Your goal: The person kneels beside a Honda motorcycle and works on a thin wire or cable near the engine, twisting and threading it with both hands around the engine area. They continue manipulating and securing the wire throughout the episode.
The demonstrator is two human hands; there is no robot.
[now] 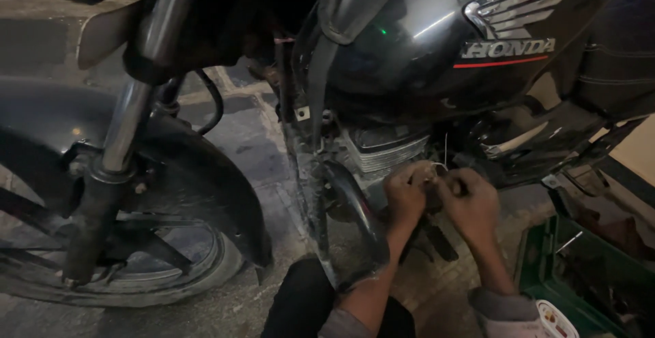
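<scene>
Both hands, left hand (405,193) and right hand (469,203), pinch a thin wire (445,155) between them beside the engine (383,152); fingertips are too dark to make out.

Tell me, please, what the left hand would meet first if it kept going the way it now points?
Probably the engine: the left hand points up toward its finned side, just beyond the thin wire at its fingers. Depth is hard to judge.

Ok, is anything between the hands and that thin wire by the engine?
Nothing visible. The left hand and right hand are both already at the thin wire, fingers pinched where it meets the engine. The exhaust pipe runs left of them, not across.
</scene>
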